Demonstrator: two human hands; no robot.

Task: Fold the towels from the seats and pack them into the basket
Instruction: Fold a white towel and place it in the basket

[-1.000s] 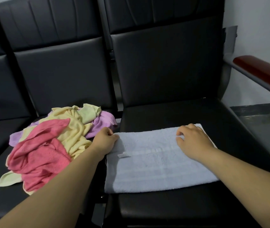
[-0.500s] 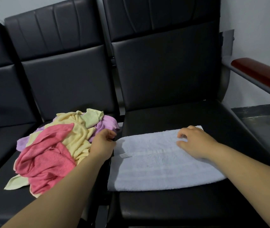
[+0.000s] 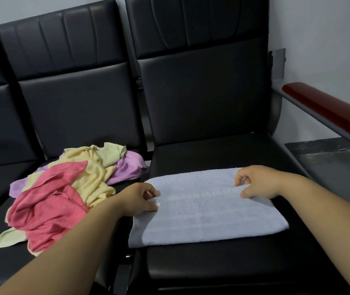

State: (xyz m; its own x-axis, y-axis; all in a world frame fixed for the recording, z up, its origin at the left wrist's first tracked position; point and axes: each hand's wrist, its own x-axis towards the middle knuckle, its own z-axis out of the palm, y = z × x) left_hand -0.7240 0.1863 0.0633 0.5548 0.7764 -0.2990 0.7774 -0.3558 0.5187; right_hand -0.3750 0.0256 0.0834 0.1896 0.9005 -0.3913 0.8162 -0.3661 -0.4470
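A pale blue towel [image 3: 208,211] lies folded flat on the right black seat [image 3: 212,265]. My left hand [image 3: 137,198] pinches its left edge about halfway up, fingers and thumb curled round the cloth. My right hand [image 3: 259,182] pinches the right edge at the same height, lifting a small ridge. On the middle seat lies a loose heap of towels: a pink one [image 3: 48,207] in front, yellow ones [image 3: 93,169] over it, a purple one [image 3: 129,167] behind. No basket is in view.
A row of black padded seats with tall backrests [image 3: 203,92] stands against a pale wall. A red-brown armrest [image 3: 329,111] on a grey bar runs along the right side. Dark floor [image 3: 329,158] shows beyond it.
Both hands slid from the towel's far corners toward me along its side edges and now pinch it at mid-height. The view tilted slightly.
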